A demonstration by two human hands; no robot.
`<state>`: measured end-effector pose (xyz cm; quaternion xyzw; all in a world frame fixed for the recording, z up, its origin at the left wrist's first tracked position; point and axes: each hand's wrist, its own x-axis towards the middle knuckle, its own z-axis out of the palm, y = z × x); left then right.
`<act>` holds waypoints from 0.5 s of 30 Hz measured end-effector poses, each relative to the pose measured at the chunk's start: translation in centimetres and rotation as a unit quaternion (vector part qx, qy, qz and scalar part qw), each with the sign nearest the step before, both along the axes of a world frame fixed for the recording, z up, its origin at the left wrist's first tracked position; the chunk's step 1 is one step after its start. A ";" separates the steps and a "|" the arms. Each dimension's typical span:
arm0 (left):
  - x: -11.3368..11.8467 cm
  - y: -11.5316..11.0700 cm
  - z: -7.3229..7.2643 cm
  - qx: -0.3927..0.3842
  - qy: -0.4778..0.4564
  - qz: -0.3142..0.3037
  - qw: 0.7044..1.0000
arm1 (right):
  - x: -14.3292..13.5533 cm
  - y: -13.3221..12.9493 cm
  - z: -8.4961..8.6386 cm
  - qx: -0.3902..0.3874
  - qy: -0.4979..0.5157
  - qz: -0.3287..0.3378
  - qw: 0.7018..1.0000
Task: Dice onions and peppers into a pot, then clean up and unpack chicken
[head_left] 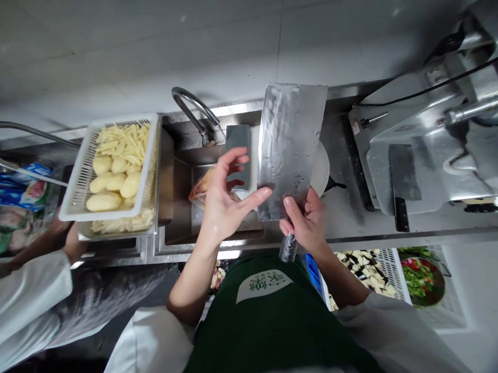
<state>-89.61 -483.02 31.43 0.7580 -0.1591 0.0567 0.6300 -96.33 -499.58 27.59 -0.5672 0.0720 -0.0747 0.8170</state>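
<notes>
A wide, wet cleaver (292, 138) is held up in front of me, blade pointing away, by my right hand (308, 219). That hand wraps the metal handle close to the blade, its thumb on the blade's flat. My left hand (226, 205) is open, fingers spread and curved. Its thumb tip is at the blade's left edge; whether it touches I cannot tell. Behind the left fingers lies a grey block like a whetstone (238, 136) over the sink (182, 174). Part of a white round item (321, 165) shows behind the cleaver.
A white basket (75, 190) of potatoes and cut strips stands left of the sink, near a curved faucet (195, 107). Another cleaver (405, 173) lies at right beside a metal machine (437, 147). At far left are a co-worker's sleeves (26, 302). Vegetable baskets (404, 275) sit below right.
</notes>
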 end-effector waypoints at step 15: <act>1.8 0.4 0.9 -0.032 0.010 -0.006 0.999 | -1.1 -0.8 -0.7 -0.016 0.002 0.039 0.999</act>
